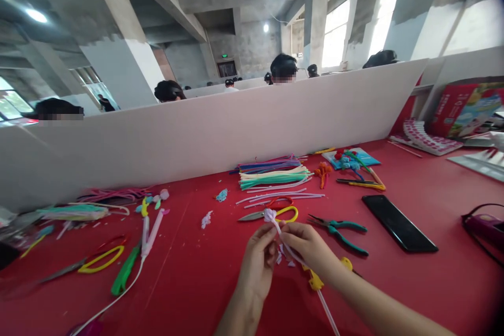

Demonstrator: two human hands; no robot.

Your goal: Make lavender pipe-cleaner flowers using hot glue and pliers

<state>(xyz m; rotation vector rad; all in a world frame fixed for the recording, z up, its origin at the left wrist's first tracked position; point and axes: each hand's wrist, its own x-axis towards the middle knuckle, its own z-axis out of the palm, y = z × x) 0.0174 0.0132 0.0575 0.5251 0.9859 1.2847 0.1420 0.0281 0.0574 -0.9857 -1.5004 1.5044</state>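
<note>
The lilac stem [271, 216] with a bunched top is held in the middle, raised a little over the red table [189, 283]. The left hand [258, 252] has its fingertips closed around it just below the top. The right hand [301, 241] also holds it in a narrow pinch, beside the left one. Under the hands lie some lilac scraps [291, 263].

Just behind the stem are scissors [254, 216] with one red and one yellow handle. The pliers [338, 227] lie open to the right, and farther right is a black phone [397, 223]. Behind the scissors there are bundles of coloured stems [275, 176]. At the left lie other scissors [102, 260] and a green tool [125, 273]. A white partition [236, 128] stands along the back.
</note>
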